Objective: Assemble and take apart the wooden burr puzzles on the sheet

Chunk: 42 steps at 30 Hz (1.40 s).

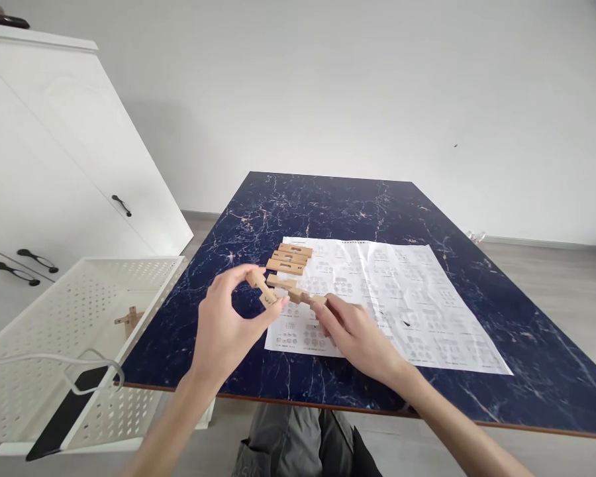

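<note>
My left hand (224, 319) pinches a notched wooden puzzle piece (263, 287) between thumb and fingers, and a dark number shows on its lower end. Closed on a second notched wooden piece (298, 295) is my right hand (355, 331); fingers cover its right end. The two pieces are close together above the sheet, and I cannot tell whether they touch. Just beyond them lies another light wooden piece (279, 281). Several slotted, numbered wooden bars (285, 266) lie side by side at the sheet's upper left corner.
A creased paper sheet (397, 298) printed with small diagrams lies on the dark blue marbled table (328, 205). At left, a white perforated basket (149, 265) contains a small wooden cross-shaped thing (130, 319). A white cable (44, 360) loops over it. A white cabinet (69, 146) stands behind.
</note>
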Each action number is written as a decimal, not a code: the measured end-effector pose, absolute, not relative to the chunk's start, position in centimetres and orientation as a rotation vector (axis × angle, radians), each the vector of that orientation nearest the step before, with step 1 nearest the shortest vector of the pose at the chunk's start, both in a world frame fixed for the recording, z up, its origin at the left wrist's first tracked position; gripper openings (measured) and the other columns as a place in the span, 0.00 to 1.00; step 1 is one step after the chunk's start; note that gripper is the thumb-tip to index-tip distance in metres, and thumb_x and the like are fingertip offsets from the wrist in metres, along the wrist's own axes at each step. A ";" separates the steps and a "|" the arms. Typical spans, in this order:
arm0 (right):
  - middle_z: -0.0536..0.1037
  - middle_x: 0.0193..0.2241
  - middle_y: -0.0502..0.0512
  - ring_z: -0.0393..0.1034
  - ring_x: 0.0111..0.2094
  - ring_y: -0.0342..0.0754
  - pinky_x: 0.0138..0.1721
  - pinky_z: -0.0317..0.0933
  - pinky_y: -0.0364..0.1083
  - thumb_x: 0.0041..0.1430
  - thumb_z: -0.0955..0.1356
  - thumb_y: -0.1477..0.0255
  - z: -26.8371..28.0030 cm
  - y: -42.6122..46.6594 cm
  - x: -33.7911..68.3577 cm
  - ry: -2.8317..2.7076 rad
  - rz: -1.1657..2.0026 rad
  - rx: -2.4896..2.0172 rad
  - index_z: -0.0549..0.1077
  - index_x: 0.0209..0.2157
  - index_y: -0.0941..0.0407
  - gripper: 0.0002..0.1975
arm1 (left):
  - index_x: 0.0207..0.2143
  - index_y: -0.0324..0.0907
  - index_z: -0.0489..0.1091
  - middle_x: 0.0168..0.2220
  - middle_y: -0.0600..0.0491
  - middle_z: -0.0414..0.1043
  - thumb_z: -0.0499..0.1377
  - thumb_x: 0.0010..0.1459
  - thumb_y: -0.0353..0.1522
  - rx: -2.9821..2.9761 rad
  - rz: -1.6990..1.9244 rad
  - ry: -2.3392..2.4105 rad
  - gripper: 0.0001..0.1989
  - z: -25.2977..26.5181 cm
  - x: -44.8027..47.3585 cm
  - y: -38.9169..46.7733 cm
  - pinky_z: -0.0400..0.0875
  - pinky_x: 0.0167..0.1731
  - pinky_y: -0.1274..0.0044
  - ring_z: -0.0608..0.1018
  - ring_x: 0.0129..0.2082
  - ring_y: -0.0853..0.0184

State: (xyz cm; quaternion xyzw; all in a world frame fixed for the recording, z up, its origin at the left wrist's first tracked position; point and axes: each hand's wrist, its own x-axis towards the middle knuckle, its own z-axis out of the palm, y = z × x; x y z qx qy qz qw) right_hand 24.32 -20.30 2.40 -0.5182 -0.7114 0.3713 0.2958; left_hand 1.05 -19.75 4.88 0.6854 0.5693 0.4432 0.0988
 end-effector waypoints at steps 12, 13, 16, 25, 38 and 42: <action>0.86 0.39 0.61 0.83 0.38 0.59 0.31 0.55 0.47 0.80 0.58 0.59 2.7 -16.2 20.4 -2.580 0.243 -1.580 0.71 0.47 0.55 0.17 | 0.46 0.46 0.71 0.55 0.43 0.76 0.75 0.52 0.41 2.289 1.111 1.919 0.24 0.5 0.7 -21.1 0.71 0.57 0.51 0.75 0.59 0.43; 0.86 0.39 0.61 0.83 0.38 0.60 0.31 0.55 0.47 0.80 0.58 0.58 2.8 -16.0 20.3 -2.577 0.231 -1.595 0.71 0.47 0.55 0.18 | 0.46 0.46 0.71 0.55 0.43 0.76 0.75 0.52 0.41 2.292 1.103 1.926 0.23 0.5 1.0 -20.9 0.71 0.56 0.51 0.75 0.59 0.43; 0.86 0.38 0.61 0.83 0.38 0.60 0.32 0.57 0.47 0.80 0.60 0.58 3.1 -15.3 20.3 -2.566 0.233 -1.642 0.73 0.44 0.56 0.18 | 0.44 0.45 0.71 0.55 0.41 0.75 0.74 0.53 0.41 2.303 1.078 1.956 0.21 0.4 1.8 -20.0 0.72 0.55 0.51 0.75 0.59 0.42; 0.84 0.33 0.57 0.78 0.32 0.53 0.30 0.48 0.46 0.78 0.63 0.61 3.0 -14.1 23.2 -2.546 0.306 -1.592 0.73 0.38 0.55 0.16 | 0.41 0.42 0.69 0.55 0.34 0.71 0.72 0.55 0.49 2.319 1.052 2.120 0.24 -0.4 3.6 -17.7 0.70 0.57 0.46 0.71 0.61 0.36; 0.78 0.25 0.51 0.69 0.24 0.46 0.28 0.53 0.46 0.75 0.64 0.64 1.7 -13.5 32.9 -2.364 0.769 -1.308 0.74 0.36 0.54 0.14 | 0.63 0.44 0.59 0.62 0.36 0.66 0.68 0.63 0.42 2.470 1.148 1.845 0.33 1.7 6.4 -18.1 0.68 0.61 0.51 0.70 0.63 0.43; 0.72 0.22 0.48 0.61 0.21 0.44 0.24 0.52 0.46 0.75 0.64 0.57 0.7 -12.7 35.5 -2.112 0.970 -1.313 0.74 0.35 0.54 0.18 | 0.56 0.45 0.64 0.55 0.44 0.73 0.62 0.68 0.36 2.486 0.946 1.387 0.17 2.8 10.9 -17.3 0.76 0.54 0.62 0.78 0.56 0.53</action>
